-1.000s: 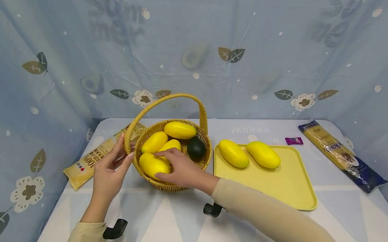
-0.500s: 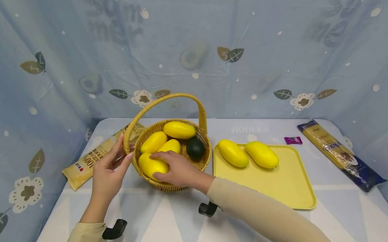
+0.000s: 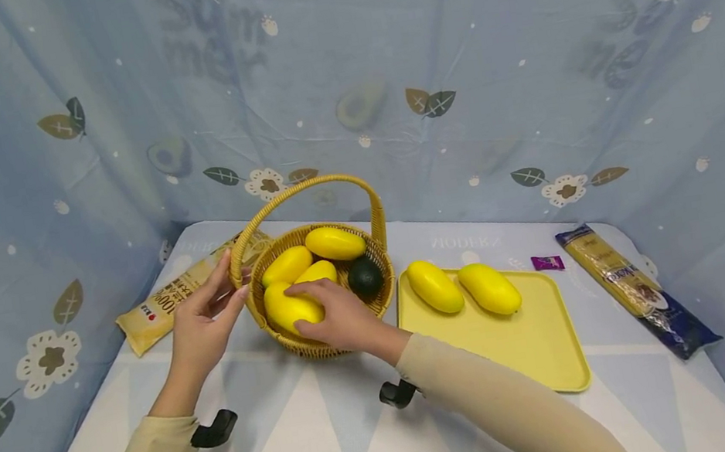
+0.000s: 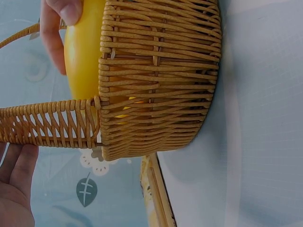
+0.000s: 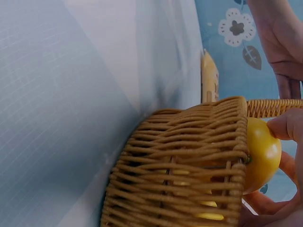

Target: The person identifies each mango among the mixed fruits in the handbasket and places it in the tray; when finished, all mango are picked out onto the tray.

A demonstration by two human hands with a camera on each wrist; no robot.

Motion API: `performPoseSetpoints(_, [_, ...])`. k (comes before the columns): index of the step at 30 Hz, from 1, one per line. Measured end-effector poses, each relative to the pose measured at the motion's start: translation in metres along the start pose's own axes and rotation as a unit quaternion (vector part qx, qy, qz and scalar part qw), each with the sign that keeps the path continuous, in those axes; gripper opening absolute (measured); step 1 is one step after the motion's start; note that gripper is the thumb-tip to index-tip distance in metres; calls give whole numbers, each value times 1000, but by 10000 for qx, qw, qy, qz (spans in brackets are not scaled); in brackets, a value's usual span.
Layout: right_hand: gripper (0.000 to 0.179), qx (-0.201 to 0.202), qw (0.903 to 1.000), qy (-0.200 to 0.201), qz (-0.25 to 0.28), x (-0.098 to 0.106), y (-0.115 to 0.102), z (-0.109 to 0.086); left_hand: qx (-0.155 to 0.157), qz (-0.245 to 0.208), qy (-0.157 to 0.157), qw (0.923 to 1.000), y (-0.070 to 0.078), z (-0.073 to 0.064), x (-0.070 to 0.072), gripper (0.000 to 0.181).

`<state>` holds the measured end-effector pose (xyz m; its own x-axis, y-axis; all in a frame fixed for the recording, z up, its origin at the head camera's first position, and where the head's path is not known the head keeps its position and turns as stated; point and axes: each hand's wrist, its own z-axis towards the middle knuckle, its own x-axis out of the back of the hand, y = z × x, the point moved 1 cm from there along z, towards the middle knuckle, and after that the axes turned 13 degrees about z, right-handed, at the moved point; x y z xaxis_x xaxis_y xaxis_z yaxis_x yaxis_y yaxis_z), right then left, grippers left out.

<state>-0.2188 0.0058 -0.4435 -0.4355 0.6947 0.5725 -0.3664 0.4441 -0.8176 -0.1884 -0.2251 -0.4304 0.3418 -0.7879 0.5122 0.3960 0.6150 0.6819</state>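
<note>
I see the wicker basket [image 3: 310, 347] standing on the patterned table [image 3: 290, 448], its handle [image 3: 378, 220] arching over the fruit. Besides the held mango [image 3: 287, 309], 3 more lie inside: a back mango [image 3: 335, 243], a left mango [image 3: 287, 266] and a middle mango [image 3: 318, 271], which the held mango and the right hand [image 3: 341, 315] partly cover from me. A dark green avocado [image 3: 366, 278] sits toward the basket's right side. Right of the basket, a yellow tray [image 3: 529, 349] bears 2 tray mangoes [image 3: 436, 287]; the right sleeve [image 3: 501, 400] blocks my sight of its near left part. A purple sachet [image 3: 547, 263] lies just beyond the tray's far right corner, and a long blue-and-yellow packet [image 3: 640, 294] farther right. Behind the basket, to the left, lies a yellow bag [image 3: 167, 306], partly hidden by the basket and the left hand [image 3: 202, 328].

I read the right hand as gripping the held mango with thumb and fingers at the basket's near left; in my 2 wrist views the fruit stands partly above the rim. The left hand holds the foot of the handle.

Compared with 0.5 s ago, the held mango and right hand have shifted slightly rightward; basket, left hand and tray keep their places.
</note>
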Motion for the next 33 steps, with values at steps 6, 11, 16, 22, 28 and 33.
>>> performPoseSetpoints(6, [50,-51,9999,93,106,10,5,-9,-11,13,-6,10000,0,0,0,69])
performPoseSetpoints(11, [50,-66,9993,204,304,21,9,-21,-30,-43,-21,10000,0,1,0,69])
performPoseSetpoints(16, [51,-53,9980,375,497,36,14,-37,15,-40,3,10000,0,1,-1,69])
performPoseSetpoints(22, [50,-294,9941,609,849,58,26,-63,10,-15,4,10000,1,0,0,68])
performPoseSetpoints(28, [51,-374,9909,920,914,81,38,-90,53,15,0,10000,1,0,0,68])
performPoseSetpoints(33, [52,-424,9888,1154,850,99,45,-114,-11,4,-29,10000,0,0,-1,68])
